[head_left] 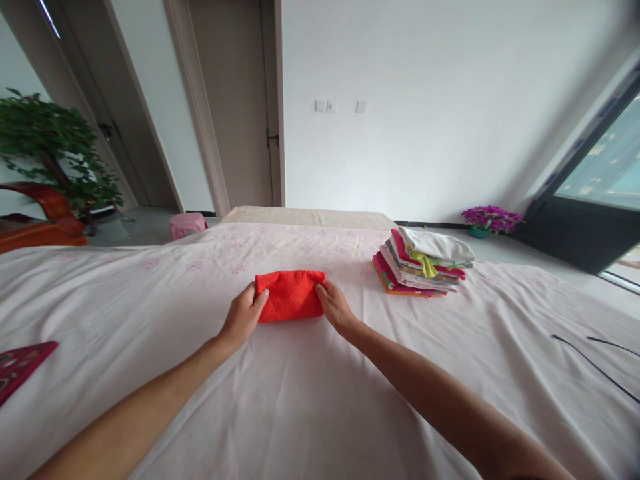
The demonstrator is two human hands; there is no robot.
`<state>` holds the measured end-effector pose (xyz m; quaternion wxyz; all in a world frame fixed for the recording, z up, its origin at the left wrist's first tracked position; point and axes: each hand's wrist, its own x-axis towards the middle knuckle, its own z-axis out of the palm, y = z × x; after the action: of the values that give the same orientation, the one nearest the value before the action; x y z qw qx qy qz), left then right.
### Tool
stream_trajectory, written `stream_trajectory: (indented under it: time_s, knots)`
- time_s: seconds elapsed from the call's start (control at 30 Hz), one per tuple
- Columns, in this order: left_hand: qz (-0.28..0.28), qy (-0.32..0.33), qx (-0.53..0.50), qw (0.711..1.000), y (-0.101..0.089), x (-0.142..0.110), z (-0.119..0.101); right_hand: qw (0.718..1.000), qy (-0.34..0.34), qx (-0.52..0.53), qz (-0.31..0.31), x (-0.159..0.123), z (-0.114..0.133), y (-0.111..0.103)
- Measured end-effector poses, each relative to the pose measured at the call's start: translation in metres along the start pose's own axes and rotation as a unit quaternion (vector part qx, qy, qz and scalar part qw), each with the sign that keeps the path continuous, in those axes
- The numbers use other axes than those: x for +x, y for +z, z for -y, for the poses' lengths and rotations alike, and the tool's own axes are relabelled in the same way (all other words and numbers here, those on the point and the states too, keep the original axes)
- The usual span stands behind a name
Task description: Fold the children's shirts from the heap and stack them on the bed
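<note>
A bright red piece of cloth [291,297], folded into a small rectangle, is held at the middle of the pale sheet [280,387]. My left hand [243,308] pinches its left end, thumb on the near face. At the opposite end my right hand [336,305] grips it the same way. The fingers behind the cloth are hidden. Small dark holes or dots pattern its surface. To the right of my right hand stands a stack of folded cloths [423,263] in several colours, with a white one on top.
A dark pink patterned item [25,367] lies at the left edge. Two thin black cords or straps [595,363] rest on the sheet at right. Beyond are a pink stool [187,225], a leafy plant [55,147], purple flowers [491,219] and a white wall [425,87].
</note>
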<state>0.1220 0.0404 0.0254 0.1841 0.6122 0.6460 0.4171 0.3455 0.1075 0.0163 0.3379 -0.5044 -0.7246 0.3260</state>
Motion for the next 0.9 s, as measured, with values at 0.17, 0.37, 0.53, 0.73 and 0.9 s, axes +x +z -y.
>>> stream_trajectory:
  time_s: [0.17, 0.37, 0.53, 0.73, 0.9]
  knots:
    - [-0.002, -0.097, 0.097, 0.99, 0.019, 0.04, 0.016, 0.99, 0.074, -0.114, 0.022, 0.04, -0.003, 0.009]
    - [-0.003, -0.119, 0.162, 0.98, 0.011, 0.048, 0.024, 0.977, 0.103, -0.184, 0.012, 0.044, 0.001, 0.003]
    - [-0.08, 0.149, 0.227, 0.959, 0.013, 0.034, 0.001, 0.951, -0.086, -0.288, -0.078, 0.023, 0.025, 0.005]
    - [0.036, 0.193, 0.246, 0.949, 0.047, 0.03, 0.019, 0.913, -0.186, -0.349, 0.099, 0.023, 0.014, 0.019]
    - [0.113, 0.122, 0.14, 0.976, 0.04, 0.053, 0.046, 0.912, -0.163, -0.345, 0.152, 0.047, -0.004, 0.011]
